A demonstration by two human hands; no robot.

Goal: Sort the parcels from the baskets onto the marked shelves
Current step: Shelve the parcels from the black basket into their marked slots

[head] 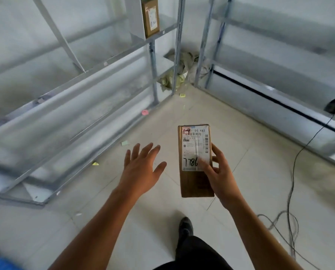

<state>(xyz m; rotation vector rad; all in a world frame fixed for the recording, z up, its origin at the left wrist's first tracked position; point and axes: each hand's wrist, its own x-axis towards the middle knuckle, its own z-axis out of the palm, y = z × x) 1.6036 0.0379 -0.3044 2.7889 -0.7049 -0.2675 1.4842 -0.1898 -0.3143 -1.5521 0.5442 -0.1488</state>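
Parcel (192, 149): a long brown carton held in mid-air above the floor, label uppermost, in the corner where two shelf units meet. Left shelving (65, 98) and right shelving (279, 98), grey metal, stand at an angle to each other along the walls. Tiled floor (162, 211), pale, carries a black cable (293, 172) in loops on the right. Crumpled bags (182, 71) lie in the corner behind the uprights. A second carton (150, 16) stands upright on an upper left shelf. Right hand (221, 172) grips the parcel, thumb across the label and fingers curled round its right edge. Left hand (141, 170) is just beside the parcel and apart from it, fingers spread and grasping nothing. The label bears a handwritten "1-4" at its top. Coloured paper scraps (144, 112) dot the floor.
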